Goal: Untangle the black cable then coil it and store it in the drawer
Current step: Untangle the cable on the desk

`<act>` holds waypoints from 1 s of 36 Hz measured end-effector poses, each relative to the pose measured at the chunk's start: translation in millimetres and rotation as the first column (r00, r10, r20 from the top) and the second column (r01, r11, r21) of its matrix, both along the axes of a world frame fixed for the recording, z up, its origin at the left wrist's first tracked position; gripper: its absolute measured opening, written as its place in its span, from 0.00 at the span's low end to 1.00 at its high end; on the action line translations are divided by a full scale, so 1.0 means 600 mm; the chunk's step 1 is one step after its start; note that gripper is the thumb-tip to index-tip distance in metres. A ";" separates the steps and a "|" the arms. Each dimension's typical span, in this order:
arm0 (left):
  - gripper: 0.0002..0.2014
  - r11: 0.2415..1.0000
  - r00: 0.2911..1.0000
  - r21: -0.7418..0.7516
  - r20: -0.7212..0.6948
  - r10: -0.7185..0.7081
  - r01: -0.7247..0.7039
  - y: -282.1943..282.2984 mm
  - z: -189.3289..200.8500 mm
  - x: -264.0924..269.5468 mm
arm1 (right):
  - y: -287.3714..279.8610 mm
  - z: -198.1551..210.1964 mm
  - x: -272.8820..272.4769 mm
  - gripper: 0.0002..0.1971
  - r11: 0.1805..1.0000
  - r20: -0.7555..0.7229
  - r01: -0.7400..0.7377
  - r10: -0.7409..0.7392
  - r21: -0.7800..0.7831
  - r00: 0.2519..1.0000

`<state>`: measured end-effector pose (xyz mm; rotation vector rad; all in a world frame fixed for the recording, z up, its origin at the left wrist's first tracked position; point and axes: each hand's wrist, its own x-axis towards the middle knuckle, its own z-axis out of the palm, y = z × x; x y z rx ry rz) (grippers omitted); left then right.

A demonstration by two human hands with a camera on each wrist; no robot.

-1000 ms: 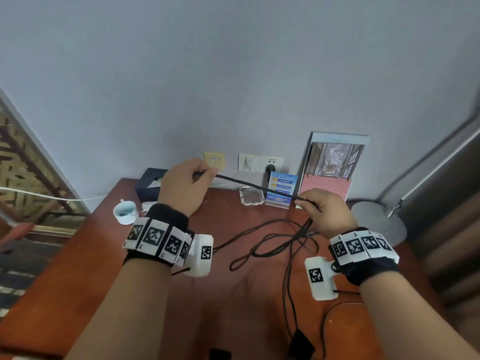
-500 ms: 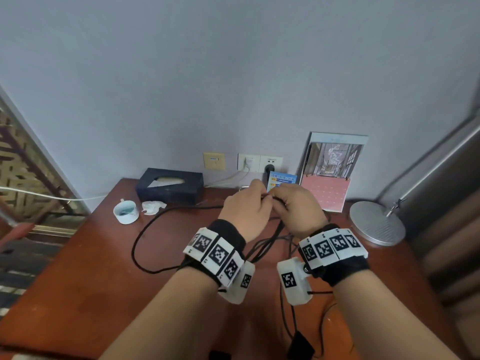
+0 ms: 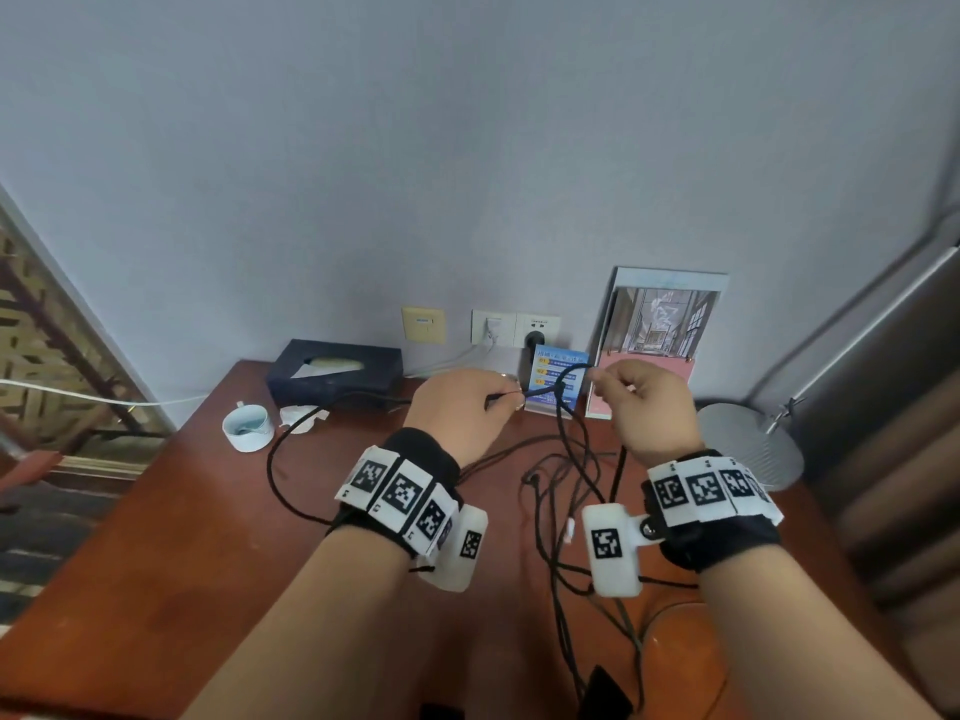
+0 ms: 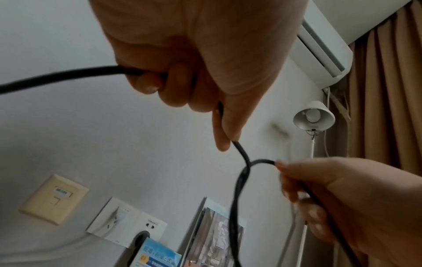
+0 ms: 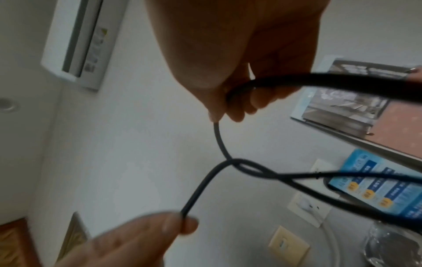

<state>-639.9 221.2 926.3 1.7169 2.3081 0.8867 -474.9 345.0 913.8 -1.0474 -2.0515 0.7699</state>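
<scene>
The black cable point(image 3: 563, 387) runs between both raised hands and crosses itself in a small loop point(image 4: 246, 166) between them. My left hand point(image 3: 506, 400) pinches one strand between thumb and forefinger point(image 4: 224, 137), the rest of the cable passing through its curled fingers. My right hand point(image 3: 597, 379) pinches the loop's other side point(image 5: 214, 119). More cable hangs down in a tangle point(image 3: 561, 491) on the red-brown table point(image 3: 156, 563), and one long bend point(image 3: 270, 459) lies to the left. A black plug block point(image 3: 602, 688) sits at the near edge. No drawer is in view.
Along the back wall stand a dark tissue box point(image 3: 337, 376), a white cup point(image 3: 248, 427), a crumpled tissue point(image 3: 301, 415), a blue card point(image 3: 556, 376), a picture calendar point(image 3: 660, 335) and a round lamp base point(image 3: 748, 449). Wall sockets point(image 3: 514, 330) sit behind.
The hands, first wide apart with the cable taut, came together and now stand a little apart with a small loop between them. The cable's left part has dropped onto the table.
</scene>
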 end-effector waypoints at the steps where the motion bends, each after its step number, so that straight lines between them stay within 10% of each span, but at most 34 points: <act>1: 0.12 1.000 1.000 0.001 0.014 0.005 -0.005 -0.002 0.000 -0.005 | 0.009 -0.002 0.005 0.16 0.999 -0.019 0.038 -0.038 -0.016 0.999; 15: 0.10 0.876 0.965 0.416 0.188 0.181 -0.245 -0.018 0.028 -0.050 | 0.083 -0.064 0.068 0.20 0.956 0.510 0.267 -0.169 -0.126 0.843; 36: 0.10 0.618 0.838 0.572 0.433 0.332 -0.540 -0.034 0.047 -0.132 | 0.108 -0.148 0.136 0.18 0.873 0.729 0.465 -0.222 -0.147 0.648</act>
